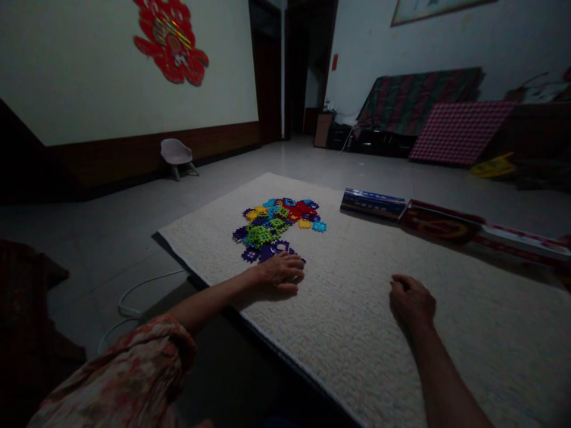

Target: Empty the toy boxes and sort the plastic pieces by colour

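A heap of flat plastic building pieces with notched edges lies on the cloth-covered table (348, 309), in green (263, 233), purple (251, 255), red (300, 210), yellow (304, 224) and blue (319, 226). My left hand (281, 273) rests palm down at the near edge of the heap, its fingers stretched out over purple pieces and partly covering them. Apart from the heap, to the right, my right hand (413, 299) lies on the cloth with its fingers curled in. Whatever may be inside those fingers is hidden.
Along the far right edge stand a blue box (373, 204), a dark red box (439, 223) and a white-and-red box (521, 245). A small pale chair (177, 153) is on the floor at left. A white cable (129, 309) runs beside the table's left edge.
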Demonstrator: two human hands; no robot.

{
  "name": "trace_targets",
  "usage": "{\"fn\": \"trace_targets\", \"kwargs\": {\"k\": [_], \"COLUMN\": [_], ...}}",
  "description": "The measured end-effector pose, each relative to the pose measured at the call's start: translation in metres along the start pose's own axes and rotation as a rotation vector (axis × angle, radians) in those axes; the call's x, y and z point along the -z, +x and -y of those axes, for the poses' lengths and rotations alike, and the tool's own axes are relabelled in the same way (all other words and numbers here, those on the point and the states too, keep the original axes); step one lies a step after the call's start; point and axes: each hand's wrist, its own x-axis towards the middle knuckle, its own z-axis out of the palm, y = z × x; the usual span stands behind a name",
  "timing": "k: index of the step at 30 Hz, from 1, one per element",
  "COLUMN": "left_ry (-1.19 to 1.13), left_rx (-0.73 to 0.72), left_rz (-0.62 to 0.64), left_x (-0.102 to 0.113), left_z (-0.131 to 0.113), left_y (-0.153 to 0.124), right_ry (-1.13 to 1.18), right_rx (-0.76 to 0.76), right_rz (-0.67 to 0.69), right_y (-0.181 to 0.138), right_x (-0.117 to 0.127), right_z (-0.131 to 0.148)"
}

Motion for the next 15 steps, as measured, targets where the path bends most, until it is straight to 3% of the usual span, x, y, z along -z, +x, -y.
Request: {"fn": "trace_targets", "kwargs": {"k": [3,6,10,15], "left_ry": [0.035,0.103,0.189,0.282], "left_rx": [0.045,0.106,0.143,0.198], "left_rz": [-0.018,-0.016,-0.031,-0.070], "left_x": [0.003,0.006,0.009,0.010], "left_z": [-0.005,0.006,0.036,0.090], "left_y": [-0.008,-0.009,-0.009,-0.020], "right_ry": [0.013,0.096,0.091,0.146], "right_rx": [0.071,0.152,0.247,0.256], "right_rz": [0.024,0.103,0.124,0.104], "right_y": [0.002,0.001,-0.006,-0.008], "right_x": [-0.011,-0.029,-0.051,-0.057], "right_z": [0.020,0.053,0.080,0.072]}}
